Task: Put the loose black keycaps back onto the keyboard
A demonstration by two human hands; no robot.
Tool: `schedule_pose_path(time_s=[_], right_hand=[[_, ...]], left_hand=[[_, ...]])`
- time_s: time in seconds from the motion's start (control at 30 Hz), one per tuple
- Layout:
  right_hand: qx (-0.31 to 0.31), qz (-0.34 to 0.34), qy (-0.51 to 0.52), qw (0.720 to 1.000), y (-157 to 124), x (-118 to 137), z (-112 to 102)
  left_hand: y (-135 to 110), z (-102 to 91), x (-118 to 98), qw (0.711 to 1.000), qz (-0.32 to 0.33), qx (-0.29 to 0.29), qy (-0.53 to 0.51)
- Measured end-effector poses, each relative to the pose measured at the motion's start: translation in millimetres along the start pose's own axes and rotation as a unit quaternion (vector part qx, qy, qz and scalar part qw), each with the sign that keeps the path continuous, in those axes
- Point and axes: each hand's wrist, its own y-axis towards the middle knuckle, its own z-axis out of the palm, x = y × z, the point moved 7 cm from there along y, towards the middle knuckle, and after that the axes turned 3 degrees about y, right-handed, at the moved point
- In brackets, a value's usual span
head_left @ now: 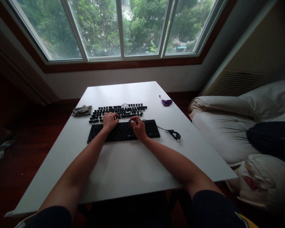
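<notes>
A black keyboard (122, 132) lies on the white table in front of me, its keycaps apparently removed over much of it. Behind it, loose black keycaps (130, 110) are laid out in several rows. My left hand (110, 121) is over the keyboard's back edge, with bent fingers and the thumb close to the index finger; something small and dark shows between them. My right hand (138, 128) is closed in a pinch above the right half of the keyboard, on a small dark piece that looks like a keycap (130, 121).
On the white table (133, 167), a grey cloth (82, 110) lies left of the keycaps. A purple cloth-like item (166, 102) is at the back right. The coiled cable (174, 134) lies right of the keyboard. A pale sofa (218, 126) stands to the right, a window beyond.
</notes>
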Motion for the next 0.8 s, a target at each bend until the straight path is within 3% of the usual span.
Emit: schedule_pose_path(time_s=[0.33,0.8], right_hand=[[-0.012,-0.014,-0.007,1.000,0.3,5.4,-2.8],[-0.006,-0.008,-0.006,1.000,-0.2,7.2,-2.2]], left_hand=[[5.3,18.6,-10.3,0.999,-0.013,0.034,0.002],[11.8,19.4,-5.0,0.998,-0.028,0.061,0.000]])
